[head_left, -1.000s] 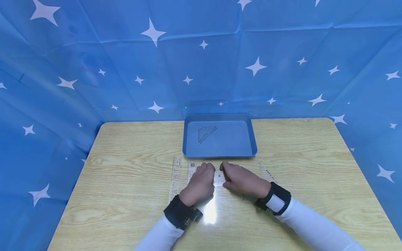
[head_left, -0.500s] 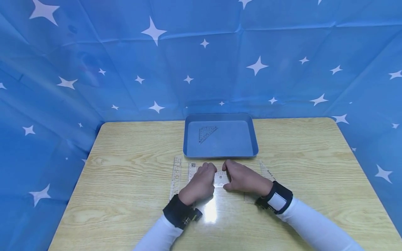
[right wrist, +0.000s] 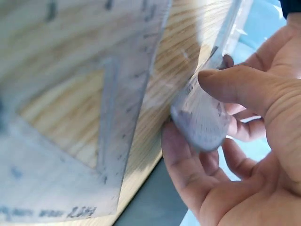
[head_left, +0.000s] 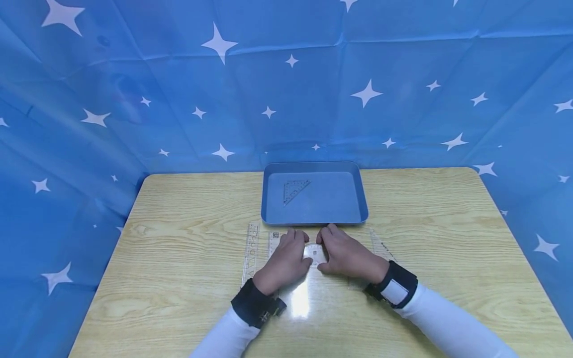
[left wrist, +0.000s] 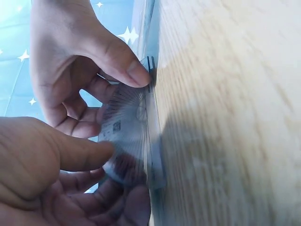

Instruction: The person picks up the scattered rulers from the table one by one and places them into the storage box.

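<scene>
Both hands hold a clear protractor [head_left: 316,252] at the table's middle, just in front of the blue tray. My left hand [head_left: 286,258] pinches its left end, and my right hand [head_left: 351,253] pinches the right end between thumb and fingers. In the left wrist view the protractor [left wrist: 123,127] stands tilted, its straight edge close to the wood. Seen from the right wrist, the thumb and fingers of the right hand [right wrist: 240,179] are around its rim. A clear set square [right wrist: 70,202] lies beside that hand, partly hidden by the forearm in the head view.
A blue tray [head_left: 313,221] at the back of the wooden table [head_left: 179,248] holds a small clear set square [head_left: 293,191]. Left of the hands lie a long clear ruler [head_left: 250,253] and a shorter ruler [head_left: 273,240], partly covered by the left hand. A starry blue cloth hangs behind.
My left thumb has come out against the protractor's near left side. The fingers of both hands have shifted slightly toward the tray. The protractor stays in about the same place.
</scene>
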Demonstrator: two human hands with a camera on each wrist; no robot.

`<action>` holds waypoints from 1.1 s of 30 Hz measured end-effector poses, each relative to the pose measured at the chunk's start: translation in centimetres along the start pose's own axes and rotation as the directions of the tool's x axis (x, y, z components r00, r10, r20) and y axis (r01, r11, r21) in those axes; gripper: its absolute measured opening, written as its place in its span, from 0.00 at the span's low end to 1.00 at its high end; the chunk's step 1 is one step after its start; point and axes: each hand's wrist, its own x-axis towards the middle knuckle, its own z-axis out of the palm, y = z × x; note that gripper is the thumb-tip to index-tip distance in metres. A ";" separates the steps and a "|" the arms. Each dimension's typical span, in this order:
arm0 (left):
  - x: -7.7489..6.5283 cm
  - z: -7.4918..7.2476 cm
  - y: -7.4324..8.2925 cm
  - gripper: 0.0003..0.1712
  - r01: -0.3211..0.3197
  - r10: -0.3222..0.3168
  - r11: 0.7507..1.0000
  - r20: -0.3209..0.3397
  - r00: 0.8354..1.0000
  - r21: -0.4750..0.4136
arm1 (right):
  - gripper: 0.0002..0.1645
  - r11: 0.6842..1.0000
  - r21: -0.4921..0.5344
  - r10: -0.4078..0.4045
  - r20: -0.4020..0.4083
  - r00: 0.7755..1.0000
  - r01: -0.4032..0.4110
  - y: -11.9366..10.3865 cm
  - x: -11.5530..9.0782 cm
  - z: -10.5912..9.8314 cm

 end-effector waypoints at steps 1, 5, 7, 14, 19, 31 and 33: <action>0.0 0.0 0.0 0.18 0.004 -0.004 1.000 -0.010 1.000 0.009 | 0.31 1.000 -0.019 -0.008 -0.013 1.000 0.008 0.0 0.0 0.1; 0.2 0.2 0.0 0.11 0.002 0.002 0.999 -0.066 0.998 0.051 | 0.30 0.997 -0.061 -0.053 -0.048 0.997 0.050 -0.3 -0.1 0.3; 0.3 0.2 -0.1 0.10 -0.008 0.012 0.999 -0.098 0.995 0.050 | 0.29 0.994 -0.078 -0.080 -0.064 0.995 0.075 -0.4 -0.1 0.4; 0.4 0.0 -0.1 0.01 -0.080 0.065 0.995 -0.215 0.975 -0.062 | 0.25 0.991 -0.095 -0.104 -0.126 0.987 0.092 -0.8 -0.5 0.4; 0.3 -0.3 -0.2 0.03 -0.101 0.069 0.988 -0.251 0.966 -0.117 | 0.28 0.993 -0.092 -0.082 -0.131 0.988 0.070 -1.0 -0.5 0.2; -0.1 -1.6 -0.1 0.05 -0.100 0.027 0.971 -0.313 0.949 -0.219 | 0.31 0.981 -0.141 -0.166 -0.227 0.960 0.137 -1.1 -0.6 -1.6; -0.1 -1.9 -0.1 0.05 -0.099 0.019 0.970 -0.334 0.942 -0.224 | 0.31 0.976 -0.151 -0.190 -0.251 0.949 0.156 -1.1 -0.4 -1.9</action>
